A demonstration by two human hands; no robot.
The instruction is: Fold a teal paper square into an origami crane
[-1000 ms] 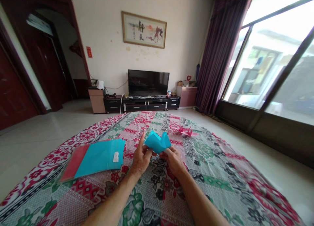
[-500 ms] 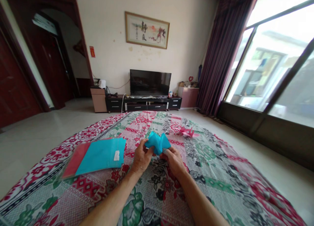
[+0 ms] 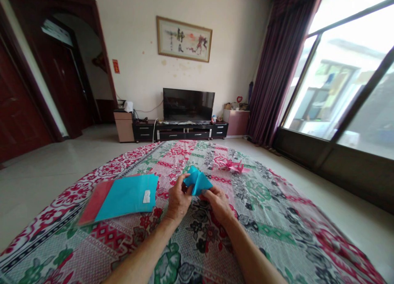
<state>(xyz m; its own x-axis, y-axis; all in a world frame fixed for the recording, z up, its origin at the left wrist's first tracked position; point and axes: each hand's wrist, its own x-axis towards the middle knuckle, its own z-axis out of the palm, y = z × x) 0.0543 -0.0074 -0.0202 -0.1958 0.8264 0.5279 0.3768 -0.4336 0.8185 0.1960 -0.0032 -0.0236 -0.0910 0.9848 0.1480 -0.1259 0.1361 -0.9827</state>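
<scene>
A blue sheet of paper (image 3: 198, 182), partly folded with pointed corners, is held up between both hands above the patterned tablecloth (image 3: 197, 243). My left hand (image 3: 179, 198) pinches its left side, thumb in front. On its lower right corner, my right hand (image 3: 218, 200) is closed with thumb and fingers. Left of my hands lies a clear packet of blue and red paper (image 3: 126, 195) with a small white label. Beyond my right hand sit pink folded paper pieces (image 3: 236, 166).
Past the table's far edge, a television (image 3: 188, 105) stands on a low black cabinet (image 3: 184, 132). A large window (image 3: 344, 87) and a purple curtain (image 3: 272, 70) are at the right, with dark red doors at the left.
The blue paper has changed shape: its two upper flaps are closer together and its right part is now a flatter point. My left hand has turned slightly around its edge.
</scene>
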